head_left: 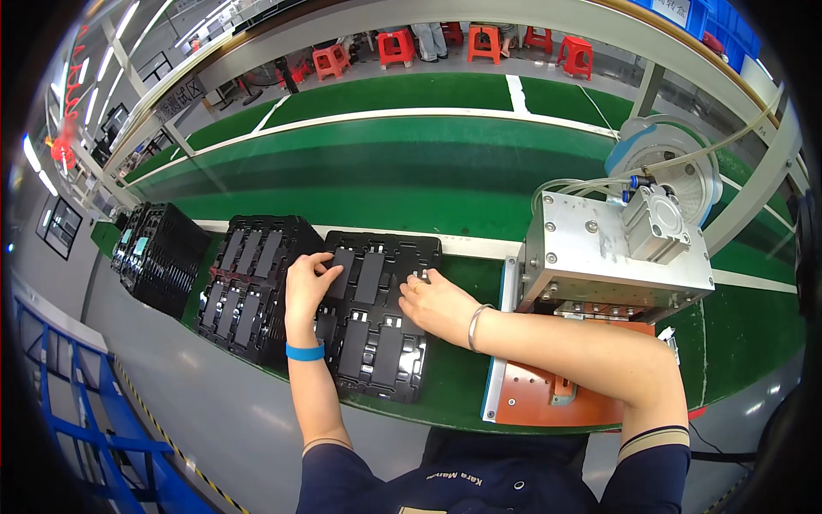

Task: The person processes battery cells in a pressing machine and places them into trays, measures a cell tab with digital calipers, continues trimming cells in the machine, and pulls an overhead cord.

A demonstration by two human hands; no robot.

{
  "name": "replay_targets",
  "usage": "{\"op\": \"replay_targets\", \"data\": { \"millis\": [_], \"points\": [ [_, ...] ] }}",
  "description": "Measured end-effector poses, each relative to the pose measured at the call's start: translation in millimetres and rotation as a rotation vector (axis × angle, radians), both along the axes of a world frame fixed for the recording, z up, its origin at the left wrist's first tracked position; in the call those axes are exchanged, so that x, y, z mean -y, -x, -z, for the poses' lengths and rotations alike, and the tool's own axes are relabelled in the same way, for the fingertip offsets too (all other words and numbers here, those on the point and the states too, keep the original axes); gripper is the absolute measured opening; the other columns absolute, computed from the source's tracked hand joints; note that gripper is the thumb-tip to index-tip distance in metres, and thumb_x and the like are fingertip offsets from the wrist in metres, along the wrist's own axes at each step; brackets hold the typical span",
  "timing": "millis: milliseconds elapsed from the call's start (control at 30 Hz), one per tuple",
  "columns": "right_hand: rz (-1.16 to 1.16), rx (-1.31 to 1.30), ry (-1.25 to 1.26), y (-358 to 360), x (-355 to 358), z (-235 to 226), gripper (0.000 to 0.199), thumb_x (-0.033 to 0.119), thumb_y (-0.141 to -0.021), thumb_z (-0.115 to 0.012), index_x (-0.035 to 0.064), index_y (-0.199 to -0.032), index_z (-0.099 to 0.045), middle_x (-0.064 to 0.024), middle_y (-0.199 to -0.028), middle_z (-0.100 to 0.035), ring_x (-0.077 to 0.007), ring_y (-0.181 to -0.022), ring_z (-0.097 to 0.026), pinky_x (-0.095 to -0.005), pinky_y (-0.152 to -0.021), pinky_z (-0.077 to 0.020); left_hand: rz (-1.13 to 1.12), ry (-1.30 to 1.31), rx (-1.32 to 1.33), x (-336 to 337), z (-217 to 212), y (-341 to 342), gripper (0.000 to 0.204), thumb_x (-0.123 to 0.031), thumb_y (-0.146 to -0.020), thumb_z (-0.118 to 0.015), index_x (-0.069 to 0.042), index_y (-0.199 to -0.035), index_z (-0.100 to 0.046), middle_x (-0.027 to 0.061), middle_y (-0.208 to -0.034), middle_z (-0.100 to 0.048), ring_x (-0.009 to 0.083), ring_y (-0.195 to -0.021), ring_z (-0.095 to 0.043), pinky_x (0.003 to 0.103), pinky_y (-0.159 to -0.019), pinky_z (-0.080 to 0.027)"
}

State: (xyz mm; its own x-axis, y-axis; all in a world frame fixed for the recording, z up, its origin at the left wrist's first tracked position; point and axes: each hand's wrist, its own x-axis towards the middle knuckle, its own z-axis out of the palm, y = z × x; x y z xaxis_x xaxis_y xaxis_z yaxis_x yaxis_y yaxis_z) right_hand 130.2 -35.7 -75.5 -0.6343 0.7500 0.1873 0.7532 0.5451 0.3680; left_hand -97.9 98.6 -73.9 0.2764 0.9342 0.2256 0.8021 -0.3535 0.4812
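A black moulded tray (pixel 377 377) lies on the green bench in front of me, its pockets holding several flat dark rectangular parts (pixel 371 276). My left hand (pixel 308 287) rests on the tray's left side, fingertips curled onto a dark part in the upper left pocket. My right hand (pixel 432 301) lies on the tray's right side, fingers pinching at a small part near the upper right pocket. What the fingers hold is too small to make out. A blue band circles my left wrist and a metal bangle my right.
A stack of similar black trays (pixel 244 291) stands just left of the working tray, another stack (pixel 158 253) farther left. A metal pneumatic press (pixel 612 253) on an orange base plate (pixel 535 398) stands to the right. Red stools (pixel 396 47) line the far aisle.
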Motion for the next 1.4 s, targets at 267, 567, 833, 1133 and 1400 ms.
{"op": "replay_targets", "data": {
  "millis": [267,567,833,1133,1400],
  "points": [
    [-0.058,0.129,0.185,5.6,3.8,-13.9,0.015,0.015,-0.081,-0.059,0.0046,-0.087,-0.067,-0.003,-0.08,-0.063,-0.0184,-0.087,-0.058,-0.0345,-0.078,-0.0472,0.17,-0.093,-0.159,0.6,17.4,-5.3,0.066,-0.037,-0.081,-0.071,-0.012,-0.138,-0.049,0.0226,-0.148,-0.033,0.043,-0.136,-0.03,0.049,-0.109,-0.033],
    [-0.111,-0.206,0.06,-40.5,110.0,-89.0,0.037,0.015,-0.077,-0.058,0.0051,-0.112,-0.062,-0.0027,-0.104,-0.058,-0.0141,-0.093,-0.054,-0.0277,-0.072,-0.0444,0.18,0.133,-0.136,4.6,17.0,-14.3,0.072,-0.047,-0.084,-0.066,-0.012,-0.143,-0.044,0.0223,-0.155,-0.022,0.041,-0.144,-0.016,0.046,-0.114,-0.025],
    [0.199,-0.46,-0.074,-122.2,231.8,-84.4,0.042,0.012,-0.07,-0.062,0.0102,-0.112,-0.068,-0.0032,-0.094,-0.058,-0.0161,-0.076,-0.057,-0.0296,-0.065,-0.0505,0.212,-0.266,0.125,13.5,-6.0,-29.5,0.051,-0.021,-0.083,-0.072,-0.005,-0.129,-0.057,0.0193,-0.14,-0.046,0.0359,-0.127,-0.044,0.043,-0.105,-0.039],
    [0.404,-0.656,0.053,-132.9,253.7,-59.8,0.035,0.001,-0.072,-0.059,0.004,-0.105,-0.068,-0.0108,-0.113,-0.064,-0.0242,-0.097,-0.064,-0.0322,-0.077,-0.0539,0.65,-0.757,0.28,103.0,-83.1,-106.7,0.031,-0.005,-0.065,-0.077,-0.003,-0.094,-0.07,0.0103,-0.106,-0.065,0.0304,-0.098,-0.062,0.041,-0.089,-0.048],
    [0.693,-0.929,0.054,-108.5,267.0,-63.8,0.03,0.002,-0.076,-0.067,0.0018,-0.107,-0.067,-0.014,-0.116,-0.064,-0.0316,-0.109,-0.059,-0.0426,-0.095,-0.0459,1.328,-0.504,0.11,186.8,-75.6,-143.2,0.039,-0.032,-0.082,-0.072,-0.01,-0.113,-0.064,0.0098,-0.121,-0.061,0.0233,-0.111,-0.059,0.043,-0.101,-0.04]
  ]
}}
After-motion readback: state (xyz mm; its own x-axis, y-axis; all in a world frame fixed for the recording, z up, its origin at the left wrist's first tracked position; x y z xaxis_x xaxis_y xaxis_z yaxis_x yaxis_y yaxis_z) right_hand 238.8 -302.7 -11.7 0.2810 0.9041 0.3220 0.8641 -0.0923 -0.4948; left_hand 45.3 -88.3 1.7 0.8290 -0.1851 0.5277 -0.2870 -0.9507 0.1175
